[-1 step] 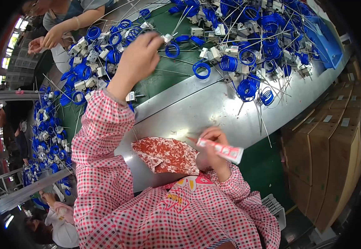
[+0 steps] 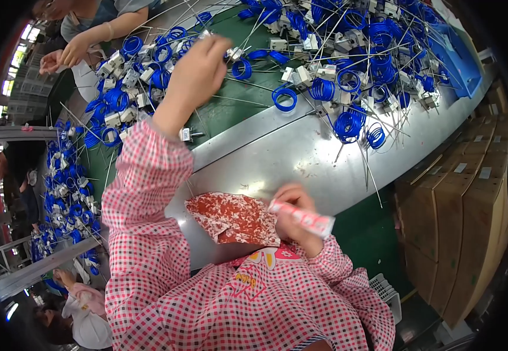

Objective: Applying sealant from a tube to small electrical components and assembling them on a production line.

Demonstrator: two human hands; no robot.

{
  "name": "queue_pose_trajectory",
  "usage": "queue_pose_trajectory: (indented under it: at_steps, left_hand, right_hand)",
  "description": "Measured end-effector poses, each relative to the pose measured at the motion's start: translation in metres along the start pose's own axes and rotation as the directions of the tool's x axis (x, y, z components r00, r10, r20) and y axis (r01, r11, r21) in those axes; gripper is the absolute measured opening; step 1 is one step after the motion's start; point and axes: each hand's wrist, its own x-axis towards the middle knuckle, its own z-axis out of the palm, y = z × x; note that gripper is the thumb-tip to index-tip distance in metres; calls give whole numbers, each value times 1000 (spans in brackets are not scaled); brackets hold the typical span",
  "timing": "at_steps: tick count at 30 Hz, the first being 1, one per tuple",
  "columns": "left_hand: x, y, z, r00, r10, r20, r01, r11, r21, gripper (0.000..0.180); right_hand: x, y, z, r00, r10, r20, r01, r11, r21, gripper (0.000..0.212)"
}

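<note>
My left hand [image 2: 200, 70] reaches far over the green belt [image 2: 235, 111], its thumb and fingers apart and somewhat blurred. Just right of its fingertips lie a small pale component and a blue coil of tubing [image 2: 242, 69]; nothing shows held in that hand. Nearer to me, my right hand [image 2: 301, 228] grips a slim white and red squeeze tube [image 2: 306, 219], which slants down to the right and is smeared by motion. Left of this hand, a mottled red and white cloth [image 2: 236, 217] lies at the front edge of the metal table.
Many blue-coiled parts with pale bodies and thin wires [image 2: 347, 82] heap up at the far right, against a blue tray [image 2: 461, 64]. More line the belt on the left. Cardboard boxes [image 2: 458, 210] stand at right. Another person's hands [image 2: 70, 54] work at the far left.
My left hand has shifted slightly up and away from the pale component. My right hand has moved a little left and down with the tube.
</note>
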Motion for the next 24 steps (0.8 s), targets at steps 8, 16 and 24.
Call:
queue_pose_trajectory:
  at_steps: [8, 16, 24]
  left_hand:
    - [50, -45, 65, 598, -434, 673, -32, 827, 562, 31]
    - [61, -50, 36, 902, -139, 409, 161, 987, -21, 17]
    - [46, -66, 71, 633, -319, 705, 11, 915, 403, 45]
  right_hand:
    - [9, -18, 54, 725, -99, 681, 541, 694, -475, 28]
    - [39, -19, 35, 793, -126, 596, 498, 698, -515, 37]
    - [72, -45, 23, 933, -263, 246, 360, 726, -586, 31]
